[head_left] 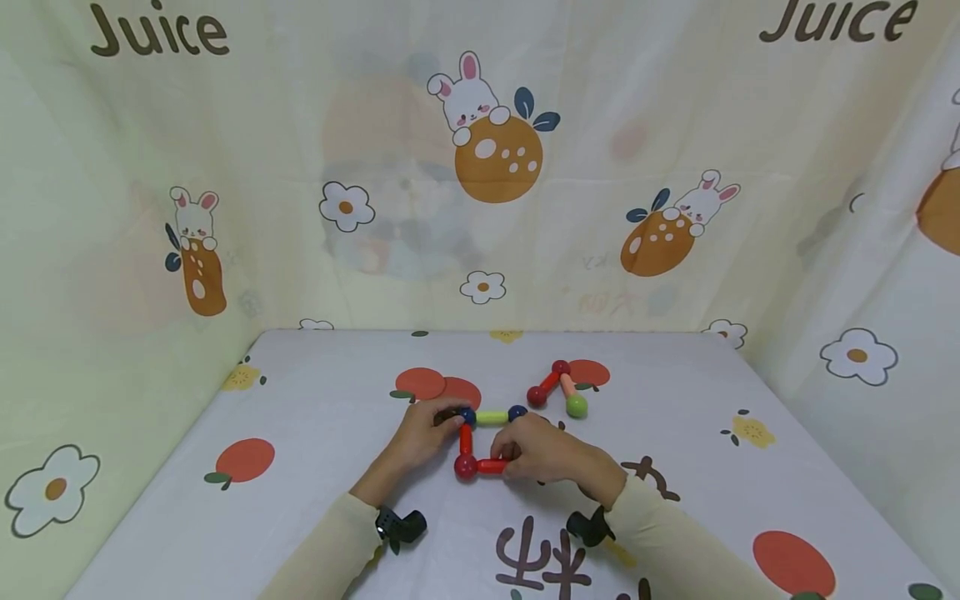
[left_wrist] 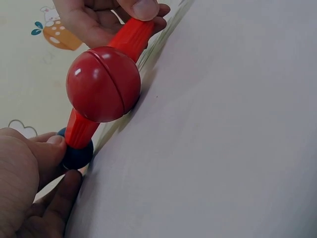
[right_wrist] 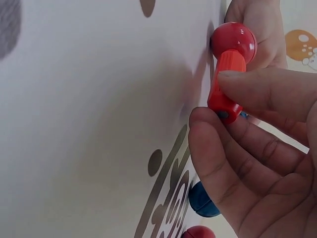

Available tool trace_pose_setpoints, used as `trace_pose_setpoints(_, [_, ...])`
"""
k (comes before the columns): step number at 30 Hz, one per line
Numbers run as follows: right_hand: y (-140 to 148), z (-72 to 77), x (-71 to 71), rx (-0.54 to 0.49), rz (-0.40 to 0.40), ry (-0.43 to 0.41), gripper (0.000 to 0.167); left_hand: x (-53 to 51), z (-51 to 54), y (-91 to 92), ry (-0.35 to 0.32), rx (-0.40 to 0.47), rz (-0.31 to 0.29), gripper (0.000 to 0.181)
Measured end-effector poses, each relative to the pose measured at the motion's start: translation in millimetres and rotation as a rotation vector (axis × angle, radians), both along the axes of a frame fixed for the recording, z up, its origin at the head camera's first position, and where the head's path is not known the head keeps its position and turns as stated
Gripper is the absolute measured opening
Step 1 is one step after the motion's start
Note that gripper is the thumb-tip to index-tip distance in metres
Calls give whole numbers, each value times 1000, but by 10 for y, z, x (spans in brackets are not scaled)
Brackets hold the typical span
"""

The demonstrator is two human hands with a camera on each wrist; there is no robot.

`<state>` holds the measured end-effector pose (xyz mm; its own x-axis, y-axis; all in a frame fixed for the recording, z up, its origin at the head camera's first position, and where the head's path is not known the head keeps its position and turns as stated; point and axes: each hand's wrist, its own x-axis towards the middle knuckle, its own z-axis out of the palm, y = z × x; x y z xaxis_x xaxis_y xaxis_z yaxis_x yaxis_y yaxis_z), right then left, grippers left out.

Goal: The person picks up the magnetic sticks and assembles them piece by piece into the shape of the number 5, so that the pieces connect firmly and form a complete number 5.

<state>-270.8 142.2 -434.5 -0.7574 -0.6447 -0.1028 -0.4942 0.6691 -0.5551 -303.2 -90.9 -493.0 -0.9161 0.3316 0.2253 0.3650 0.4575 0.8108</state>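
Note:
A red ball (head_left: 466, 467) joins two red rods at a corner; one rod (head_left: 466, 440) runs up to a dark blue ball (head_left: 468, 417), the other (head_left: 491, 467) points right. From the blue ball a yellow-green rod (head_left: 492, 417) reaches a second blue ball (head_left: 517, 412). My left hand (head_left: 422, 433) pinches the first blue ball, seen also in the left wrist view (left_wrist: 78, 154). My right hand (head_left: 551, 450) pinches the right-pointing red rod (right_wrist: 229, 74) between thumb and fingers; its free end shows in the right wrist view.
Behind and to the right lies another piece: a dark red ball (head_left: 537, 397), a red ball (head_left: 561, 367) and a green ball (head_left: 577, 406) joined by a red rod and a pink rod (head_left: 567, 385). A patterned cloth (head_left: 337, 467) covers the table; a printed curtain stands behind.

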Motion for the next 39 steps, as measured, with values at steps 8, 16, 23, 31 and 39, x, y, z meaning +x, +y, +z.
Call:
trace_pose_setpoints(8, [13,3,-1,-2,-10,-19,17,8,9,1,19,5,0,30])
trace_pose_setpoints(16, [27,30,10,-17,-34,-55,18,10,8,5,10,4,-4,30])
trace_pose_setpoints(23, [81,54,13,-43,-47,-62,18,3,-10,6,4,-3,8,31])
trace_pose_setpoints(31, [186,80,-36,-50,-56,-1,17,-5,-24,10,-3,-15,13,31])
trace_pose_setpoints(39, [300,71,-143,-86,-226,38,17,1,-20,7,1,1,9,30])
